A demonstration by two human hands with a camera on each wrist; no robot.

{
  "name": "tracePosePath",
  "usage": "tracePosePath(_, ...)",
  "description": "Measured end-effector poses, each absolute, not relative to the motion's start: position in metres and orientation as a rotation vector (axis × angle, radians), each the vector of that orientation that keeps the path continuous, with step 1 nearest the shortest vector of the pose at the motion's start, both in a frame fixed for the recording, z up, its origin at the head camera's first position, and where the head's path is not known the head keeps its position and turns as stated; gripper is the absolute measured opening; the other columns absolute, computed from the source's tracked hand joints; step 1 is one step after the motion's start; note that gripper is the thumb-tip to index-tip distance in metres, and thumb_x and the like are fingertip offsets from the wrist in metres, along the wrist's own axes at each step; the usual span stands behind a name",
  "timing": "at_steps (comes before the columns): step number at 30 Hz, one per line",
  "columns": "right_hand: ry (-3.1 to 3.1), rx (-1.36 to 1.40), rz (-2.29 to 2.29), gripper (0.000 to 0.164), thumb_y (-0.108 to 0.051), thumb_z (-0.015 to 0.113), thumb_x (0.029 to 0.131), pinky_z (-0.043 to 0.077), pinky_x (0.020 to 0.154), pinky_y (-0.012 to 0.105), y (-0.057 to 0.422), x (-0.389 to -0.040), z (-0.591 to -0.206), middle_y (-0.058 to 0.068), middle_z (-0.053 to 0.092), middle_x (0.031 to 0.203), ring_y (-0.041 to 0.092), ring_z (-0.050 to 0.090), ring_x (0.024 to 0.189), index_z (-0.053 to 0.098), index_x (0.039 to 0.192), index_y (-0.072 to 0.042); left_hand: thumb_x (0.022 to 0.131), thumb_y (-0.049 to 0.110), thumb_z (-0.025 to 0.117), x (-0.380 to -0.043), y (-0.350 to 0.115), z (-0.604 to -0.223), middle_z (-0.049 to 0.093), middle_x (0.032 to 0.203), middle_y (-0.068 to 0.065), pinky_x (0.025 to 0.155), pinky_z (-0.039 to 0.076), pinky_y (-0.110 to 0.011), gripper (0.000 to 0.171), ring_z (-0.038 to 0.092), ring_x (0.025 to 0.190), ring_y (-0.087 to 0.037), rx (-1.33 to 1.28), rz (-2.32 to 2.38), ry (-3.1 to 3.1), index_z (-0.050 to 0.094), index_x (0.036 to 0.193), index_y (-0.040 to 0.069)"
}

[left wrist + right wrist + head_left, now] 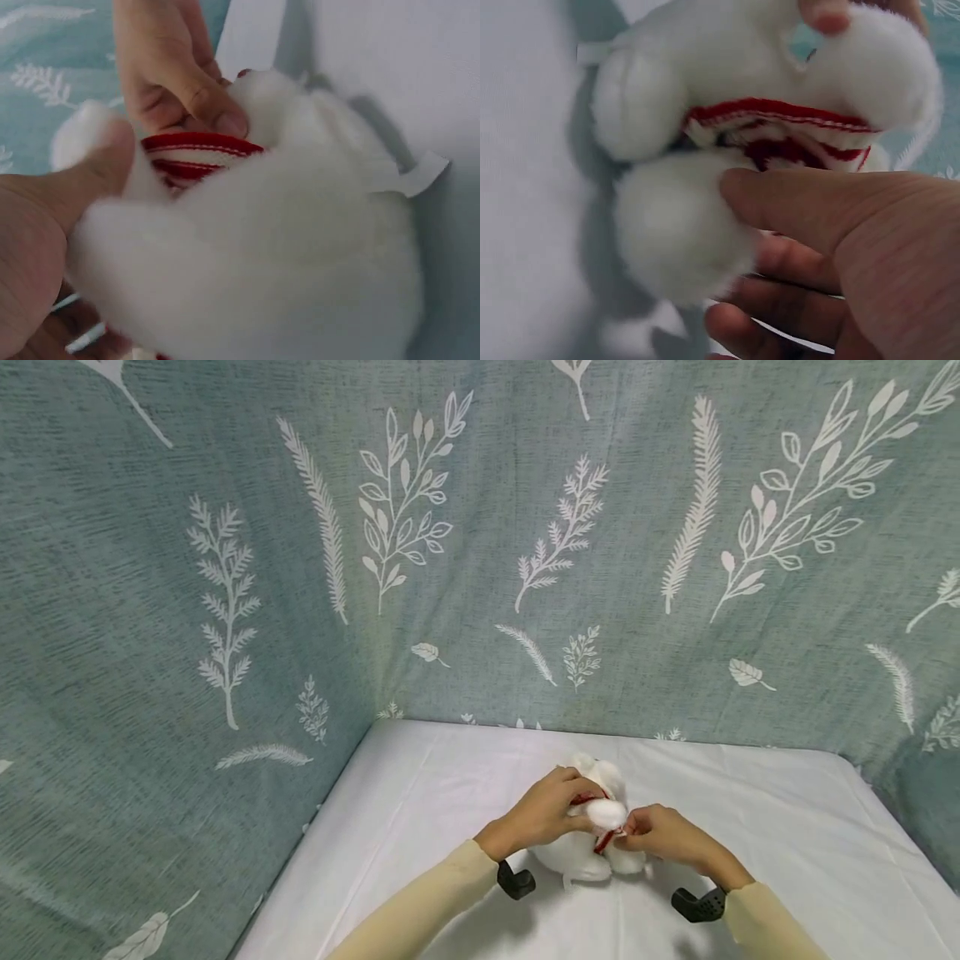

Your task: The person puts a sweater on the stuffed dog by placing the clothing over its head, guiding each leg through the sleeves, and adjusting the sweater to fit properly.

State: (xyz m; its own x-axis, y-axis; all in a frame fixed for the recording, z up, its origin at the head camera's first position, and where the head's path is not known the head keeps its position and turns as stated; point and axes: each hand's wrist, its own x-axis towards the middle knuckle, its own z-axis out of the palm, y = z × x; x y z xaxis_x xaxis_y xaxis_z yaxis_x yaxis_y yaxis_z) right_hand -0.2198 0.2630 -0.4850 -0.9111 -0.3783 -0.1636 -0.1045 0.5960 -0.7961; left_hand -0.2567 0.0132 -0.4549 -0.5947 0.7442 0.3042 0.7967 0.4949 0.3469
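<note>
A white plush toy [564, 857] lies on the white-covered surface, wearing a red-and-white striped knit sweater [787, 112]. My left hand [551, 810] grips the toy at one of its fluffy limbs [606, 814], thumb on the fur. From the other side, my right hand [666, 835] pinches the sweater's red-trimmed edge beside a round furry limb [679, 225]. In the left wrist view, the right thumb [225, 120] touches the striped knit. The right fingertips are partly hidden by cloth and fur. A small white tag [427, 174] sticks out from the toy.
The white sheet [420, 793] spreads around the toy. Green-grey fabric [480, 527] with white leaf prints hangs behind and at the sides. Black wrist devices [699, 906] sit at both wrists.
</note>
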Motion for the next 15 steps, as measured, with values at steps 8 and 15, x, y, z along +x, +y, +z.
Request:
tracePosePath(8, 2.62, -0.488, -1.128, 0.013, -0.023, 0.077, 0.092, 0.047, 0.06, 0.03, 0.272, -0.222, -0.476, -0.002, 0.068, 0.083, 0.014, 0.058, 0.071, 0.071, 0.093, -0.011, 0.088, 0.042, 0.081, -0.255, 0.019, -0.46, 0.063, 0.114, 0.007, 0.092, 0.043, -0.016, 0.046, 0.054, 0.106, -0.003, -1.386, -0.863, -2.616, 0.066, 0.121, 0.014)
tracePosePath(15, 2.754, -0.615, -1.195, 0.02, -0.021, 0.076, 0.094, 0.05, 0.064, 0.029, 0.264, -0.228, -0.464, -0.001, 0.066, 0.097, 0.014, 0.06, 0.078, 0.068, 0.11, -0.012, 0.082, 0.042, 0.086, -0.256, 0.019, -0.465, 0.057, 0.105, 0.008, 0.093, 0.044, -0.017, 0.047, 0.051, 0.097, -0.001, -1.38, -0.93, -2.598, 0.058, 0.108, 0.014)
